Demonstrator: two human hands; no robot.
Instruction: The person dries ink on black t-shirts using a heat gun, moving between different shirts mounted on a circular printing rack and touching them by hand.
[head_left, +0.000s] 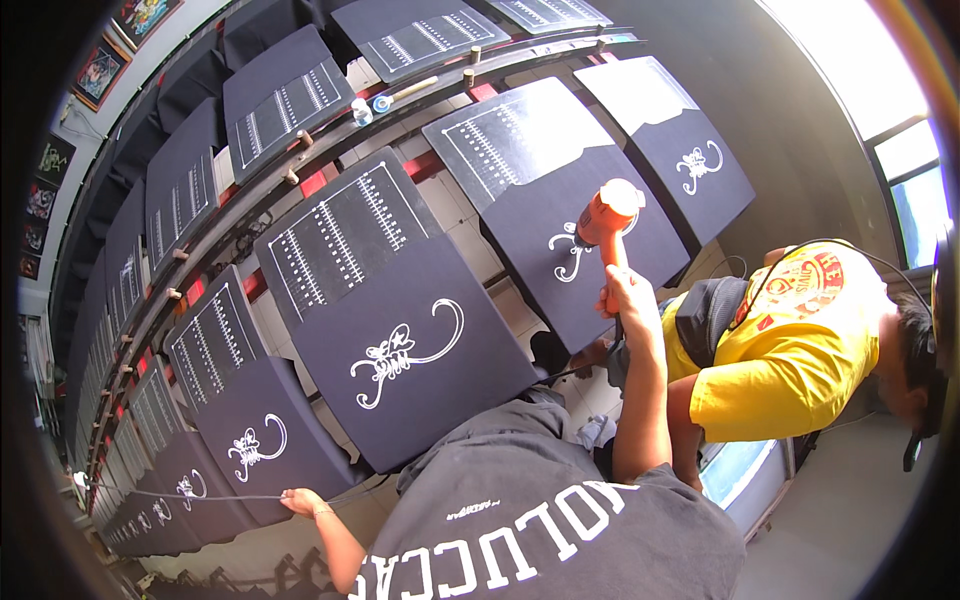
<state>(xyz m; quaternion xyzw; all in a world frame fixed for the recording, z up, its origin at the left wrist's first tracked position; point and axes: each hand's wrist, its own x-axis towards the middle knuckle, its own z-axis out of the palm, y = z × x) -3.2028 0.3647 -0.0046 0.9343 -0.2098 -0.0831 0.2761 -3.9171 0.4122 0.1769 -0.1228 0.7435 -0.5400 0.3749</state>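
Note:
In my raised right hand (630,295) is an orange heat gun (608,215), its handle gripped by my closed fingers. The dark nozzle points down and left over a black fabric panel (560,290) with a white curling line design, which the gun partly hides. At the lower left, the fingers of my left hand (300,502) are closed around a thin black cord (220,497) stretched out to the left. Between my hands lies another black fabric panel (450,400) bearing a white scorpion-like design (405,360).
Long rows of boards (350,225) with ruler-like markings run along a rail (330,140) with wooden pegs. A tape roll (382,103) sits on the rail near a light stick (415,90). A person in a yellow shirt (800,350) bends close on my right, beside a window.

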